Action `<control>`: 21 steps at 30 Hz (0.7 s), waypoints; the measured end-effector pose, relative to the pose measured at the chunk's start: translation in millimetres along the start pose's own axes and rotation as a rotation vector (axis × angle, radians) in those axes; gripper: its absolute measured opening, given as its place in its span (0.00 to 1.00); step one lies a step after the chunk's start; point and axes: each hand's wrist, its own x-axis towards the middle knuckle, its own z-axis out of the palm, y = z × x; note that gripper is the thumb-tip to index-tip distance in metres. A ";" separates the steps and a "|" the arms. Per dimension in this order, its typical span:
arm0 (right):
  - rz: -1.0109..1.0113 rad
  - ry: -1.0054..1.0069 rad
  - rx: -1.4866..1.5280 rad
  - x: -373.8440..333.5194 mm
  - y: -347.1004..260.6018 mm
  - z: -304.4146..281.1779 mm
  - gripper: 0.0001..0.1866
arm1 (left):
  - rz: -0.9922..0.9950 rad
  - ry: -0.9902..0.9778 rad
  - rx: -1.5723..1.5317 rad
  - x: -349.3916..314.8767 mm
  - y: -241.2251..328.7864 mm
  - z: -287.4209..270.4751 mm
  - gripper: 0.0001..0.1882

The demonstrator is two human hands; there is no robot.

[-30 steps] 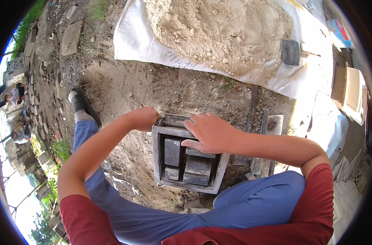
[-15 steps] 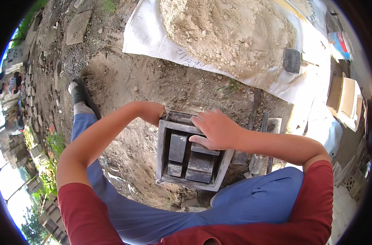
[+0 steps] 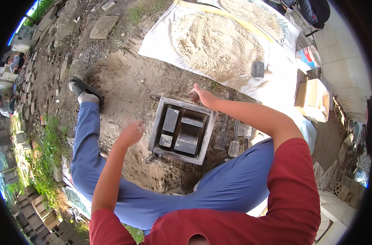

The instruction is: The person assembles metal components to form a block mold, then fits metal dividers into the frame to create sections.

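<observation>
The grey square frame (image 3: pixel 206 136) sits on the dirt between the person's legs, dark blocks (image 3: pixel 186 141) standing inside. The left hand (image 3: pixel 132 132) hangs beside it, fingers loosely bent, clasping nothing I can see; the right hand (image 3: pixel 203 97) is by the far rim, fingers apart, whether touching I can't tell. Flat tools (image 3: pixel 220 139) crowd the frame's right side, near the bent right leg (image 3: pixel 239 173). Beyond lie a sandy heap (image 3: pixel 214 45) on white sheeting (image 3: pixel 155 45) and an open carton (image 3: pixel 316 100).

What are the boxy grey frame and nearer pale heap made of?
Boxy grey frame: maybe metal, by its crisp straight rims, though dusty, dull surfaces leave wood possible. Nearer pale heap: probably sand, matt and loose, visibly crumbly and lumpy.
</observation>
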 end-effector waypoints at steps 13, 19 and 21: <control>0.018 0.667 -0.676 -54.8 -84.7 52.3 0.37 | 0.093 -0.341 -0.104 -70.7 -51.1 91.3 0.19; 0.009 0.773 -0.840 -64.0 -85.6 137.4 0.26 | -0.200 -0.563 -0.342 -92.2 -40.9 101.0 0.16; -0.126 0.876 -0.831 -69.3 -85.4 161.1 0.24 | -0.208 -0.511 -0.412 -89.3 -53.1 113.1 0.15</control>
